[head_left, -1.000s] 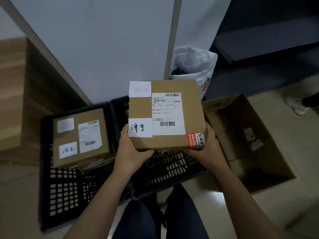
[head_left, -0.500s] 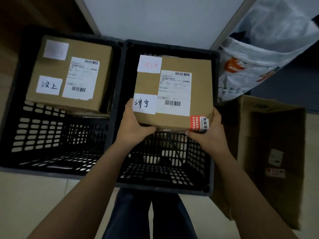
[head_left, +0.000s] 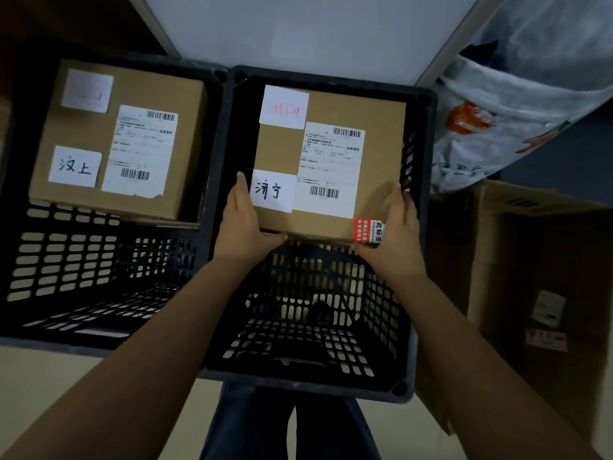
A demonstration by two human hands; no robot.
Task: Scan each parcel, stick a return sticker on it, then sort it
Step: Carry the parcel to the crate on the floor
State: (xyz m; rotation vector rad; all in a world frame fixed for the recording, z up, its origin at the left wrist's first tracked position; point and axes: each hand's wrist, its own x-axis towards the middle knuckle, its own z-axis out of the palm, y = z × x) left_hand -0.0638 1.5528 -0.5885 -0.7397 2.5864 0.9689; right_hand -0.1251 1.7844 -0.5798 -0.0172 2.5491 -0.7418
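On a dim floor, we hold the parcel [head_left: 331,167] level inside the right crate [head_left: 421,104], left hand [head_left: 242,227] and right hand [head_left: 394,234] gripping its near corners, equally close.

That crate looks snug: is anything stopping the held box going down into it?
Nothing visible does. The left hand and right hand hold the parcel at the mouth of the right crate; its near floor shows only mesh. Beneath the parcel is hidden.
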